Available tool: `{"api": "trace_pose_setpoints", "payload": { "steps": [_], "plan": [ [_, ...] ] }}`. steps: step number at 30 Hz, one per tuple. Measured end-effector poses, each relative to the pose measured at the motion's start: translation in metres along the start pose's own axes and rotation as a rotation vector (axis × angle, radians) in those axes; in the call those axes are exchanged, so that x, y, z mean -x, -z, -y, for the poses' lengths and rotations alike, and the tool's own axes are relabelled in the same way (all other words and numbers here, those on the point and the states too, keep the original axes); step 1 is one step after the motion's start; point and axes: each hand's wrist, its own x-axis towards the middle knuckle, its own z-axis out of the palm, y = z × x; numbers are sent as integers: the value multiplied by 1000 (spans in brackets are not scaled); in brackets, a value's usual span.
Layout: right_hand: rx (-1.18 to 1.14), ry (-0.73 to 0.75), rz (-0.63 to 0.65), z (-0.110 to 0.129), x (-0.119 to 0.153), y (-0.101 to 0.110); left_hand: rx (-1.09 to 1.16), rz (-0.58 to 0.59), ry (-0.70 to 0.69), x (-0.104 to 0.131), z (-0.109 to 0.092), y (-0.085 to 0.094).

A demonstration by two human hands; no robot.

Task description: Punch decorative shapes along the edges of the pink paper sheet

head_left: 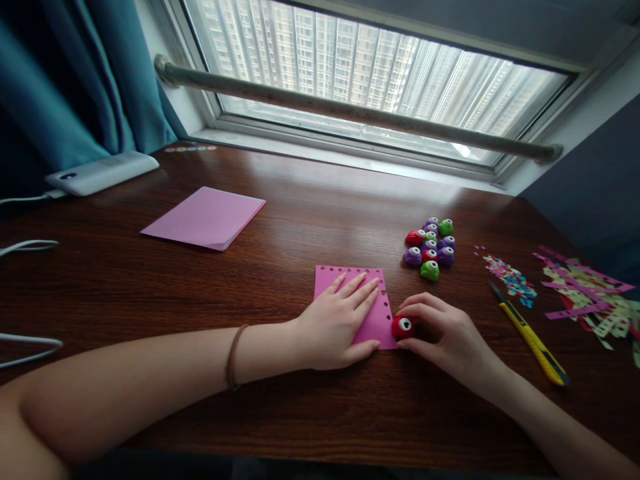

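A pink sheet of paper [373, 328] lies on the desk, with small shapes punched along its far edge and part of its right edge. My left hand [340, 320] rests flat on it, fingers stretched out. At the sheet's right edge sits a red craft punch [400, 327] with a white top and a dark mark. My right hand [440, 330] grips this punch between thumb and fingers. Part of the sheet is hidden under my left hand.
Several purple, green and red punches [430, 248] stand beyond my right hand. Paper confetti [510, 277], a yellow utility knife [534, 343] and paper strips [585, 293] lie rightward. Pink sheets [207, 217], a white device [105, 175] and cables [30, 343] are leftward.
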Motion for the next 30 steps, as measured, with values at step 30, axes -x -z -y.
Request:
{"api": "trace_pose_setpoints", "payload": {
  "steps": [30],
  "plan": [
    [-312, -104, -15, -4, -2, -14, -50, -36, -13, 0, -2, 1]
  ]
}}
